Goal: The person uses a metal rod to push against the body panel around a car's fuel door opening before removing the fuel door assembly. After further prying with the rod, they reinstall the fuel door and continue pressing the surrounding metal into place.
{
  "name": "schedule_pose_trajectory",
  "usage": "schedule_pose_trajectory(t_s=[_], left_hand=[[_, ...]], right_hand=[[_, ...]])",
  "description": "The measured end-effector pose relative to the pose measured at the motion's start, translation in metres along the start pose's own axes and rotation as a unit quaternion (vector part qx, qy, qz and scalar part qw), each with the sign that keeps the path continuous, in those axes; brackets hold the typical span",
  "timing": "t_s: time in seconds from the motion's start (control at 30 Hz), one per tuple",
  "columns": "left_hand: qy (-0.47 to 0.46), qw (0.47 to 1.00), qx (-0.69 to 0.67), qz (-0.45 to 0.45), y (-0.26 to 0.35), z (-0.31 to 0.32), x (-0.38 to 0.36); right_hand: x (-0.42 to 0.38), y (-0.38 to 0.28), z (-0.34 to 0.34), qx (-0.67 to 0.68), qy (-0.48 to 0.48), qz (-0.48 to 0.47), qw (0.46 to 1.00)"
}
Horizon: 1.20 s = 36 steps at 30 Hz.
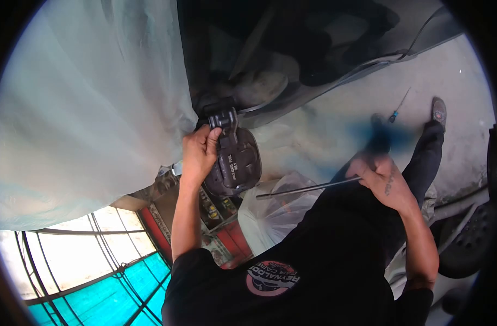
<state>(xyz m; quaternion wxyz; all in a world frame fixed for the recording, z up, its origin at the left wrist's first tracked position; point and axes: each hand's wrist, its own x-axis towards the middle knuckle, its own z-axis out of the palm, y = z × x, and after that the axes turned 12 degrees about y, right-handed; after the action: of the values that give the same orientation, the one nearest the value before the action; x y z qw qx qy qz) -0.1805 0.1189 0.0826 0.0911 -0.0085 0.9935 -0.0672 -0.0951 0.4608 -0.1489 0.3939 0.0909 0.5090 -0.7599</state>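
Observation:
A black fuel door (238, 163), marked "UNLEADED FUEL ONLY", stands swung out from the dark car body. My left hand (202, 149) pinches its hinge arm (222, 118), thumb on the near side. In my right hand (380, 176) is a long thin dark metal rod (308, 188), gripped at one end and pointing left below the fuel door. Its free tip is apart from the car. Whatever part lies inside my right fist is hidden, and the fingers there are partly blurred.
Plastic sheeting (91, 108) covers the car on the left; glossy dark bodywork (313, 43) spans the top. On the concrete floor lies a blue-handled screwdriver (394, 116), near my shoe (438, 110). A clear plastic bag (286, 209) and red boxes (235, 239) sit below. A wheel (466, 242) is at right.

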Motion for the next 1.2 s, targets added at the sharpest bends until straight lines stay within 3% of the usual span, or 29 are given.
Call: schedule_pose_trajectory(t_s=[0.1, 0.17, 0.2, 0.27, 0.3, 0.4, 0.63, 0.7, 0.9, 1.2], left_hand=[[-0.009, 0.999, -0.036, -0.033, -0.003, 0.0, -0.003], [-0.015, 0.997, -0.053, -0.048, -0.004, -0.001, -0.003], [-0.02, 0.997, -0.048, -0.051, -0.004, -0.002, -0.003], [-0.025, 0.997, -0.045, -0.053, -0.005, -0.002, -0.002], [-0.024, 0.998, -0.036, -0.05, -0.006, -0.001, -0.003], [-0.019, 0.998, -0.022, -0.049, 0.0, -0.003, -0.002], [-0.021, 0.999, -0.019, -0.037, -0.002, -0.003, -0.001], [-0.02, 0.999, -0.02, -0.037, -0.001, -0.003, -0.001], [-0.015, 0.999, -0.024, -0.03, -0.005, -0.003, -0.001], [-0.014, 0.999, -0.024, -0.021, -0.004, -0.003, 0.0]], right_hand=[[-0.037, -0.013, -0.047, -0.008, 0.02, -0.006, 1.0], [-0.05, -0.016, -0.067, -0.01, 0.098, -0.085, 0.992], [-0.051, -0.022, -0.074, -0.009, 0.095, -0.084, 0.992], [-0.051, -0.033, -0.08, 0.0, 0.09, -0.202, 0.975], [-0.048, -0.038, -0.078, 0.0, 0.089, -0.2, 0.976], [-0.028, -0.059, -0.068, -0.021, 0.081, -0.311, 0.947], [0.017, -0.09, -0.02, -0.12, 0.038, -0.376, 0.918], [0.031, -0.089, -0.003, -0.184, 0.057, -0.46, 0.867], [0.05, -0.096, 0.02, -0.181, 0.073, -0.535, 0.822], [0.061, -0.1, 0.025, -0.181, 0.076, -0.553, 0.81]])
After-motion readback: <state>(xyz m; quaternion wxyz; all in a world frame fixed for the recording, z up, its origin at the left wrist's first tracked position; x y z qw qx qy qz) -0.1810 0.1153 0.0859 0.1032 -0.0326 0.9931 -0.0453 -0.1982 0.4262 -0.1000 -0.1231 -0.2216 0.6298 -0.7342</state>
